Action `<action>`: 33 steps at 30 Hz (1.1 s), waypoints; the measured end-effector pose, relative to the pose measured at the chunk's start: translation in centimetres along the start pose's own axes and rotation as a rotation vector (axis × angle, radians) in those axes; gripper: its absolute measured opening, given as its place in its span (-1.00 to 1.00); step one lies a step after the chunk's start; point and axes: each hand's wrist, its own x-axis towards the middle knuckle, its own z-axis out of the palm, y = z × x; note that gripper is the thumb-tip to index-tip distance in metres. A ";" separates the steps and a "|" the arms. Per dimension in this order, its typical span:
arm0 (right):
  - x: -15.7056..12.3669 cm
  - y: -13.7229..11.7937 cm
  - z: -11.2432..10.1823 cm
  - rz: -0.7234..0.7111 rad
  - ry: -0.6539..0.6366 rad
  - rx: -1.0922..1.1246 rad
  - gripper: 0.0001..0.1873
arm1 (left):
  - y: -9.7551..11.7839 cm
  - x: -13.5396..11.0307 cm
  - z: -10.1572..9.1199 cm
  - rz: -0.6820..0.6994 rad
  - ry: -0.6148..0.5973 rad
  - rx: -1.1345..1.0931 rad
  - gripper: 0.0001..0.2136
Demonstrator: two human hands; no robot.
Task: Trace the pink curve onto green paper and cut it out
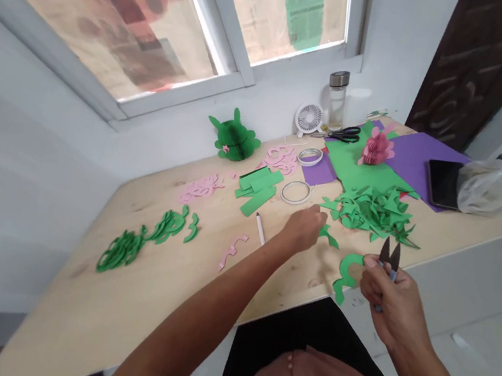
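My left hand (304,226) reaches out over the wooden table (144,298) with its fingers pinched on a small green paper scrap (329,235). Just beyond it lies a heap of green paper offcuts (372,211). My right hand (389,291) is closed round small scissors (389,256), blades pointing up, and also holds a curved green paper cutout (345,276) near the table's front edge.
On the table lie rows of curved green cutouts (144,240), pink cutouts (201,188), green strips (256,189), two tape rolls (296,191), a pen (260,228), a green paper cactus (234,138), a pink paper flower (376,147), black scissors (344,134), a small fan (308,119), a jar (337,98), a phone (443,182) and a plastic bag (500,178).
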 end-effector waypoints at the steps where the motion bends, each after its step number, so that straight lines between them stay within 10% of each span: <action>1: 0.1 0.0 -0.1 0.010 -0.003 0.004 -0.68 | 0.1 0.1 0.0 -0.004 -0.005 -0.001 -0.77; 20: 0.4 -1.0 -1.8 -0.018 0.027 0.008 -0.72 | 3.2 5.8 -3.0 -0.077 0.322 -0.236 -0.78; 25: 0.2 -1.6 -1.9 -0.066 -0.016 -0.018 -0.71 | 3.1 -3.0 -2.9 -0.111 0.717 -0.558 -0.89; 28: 0.3 -1.7 -1.7 -0.100 -0.023 -0.020 -0.70 | 4.6 -11.5 -1.1 -0.096 0.746 -0.646 -0.88; 33: -0.2 -1.7 -0.9 -0.102 -0.023 -0.067 -0.76 | 5.6 -19.9 7.2 -0.170 0.036 -0.495 -0.83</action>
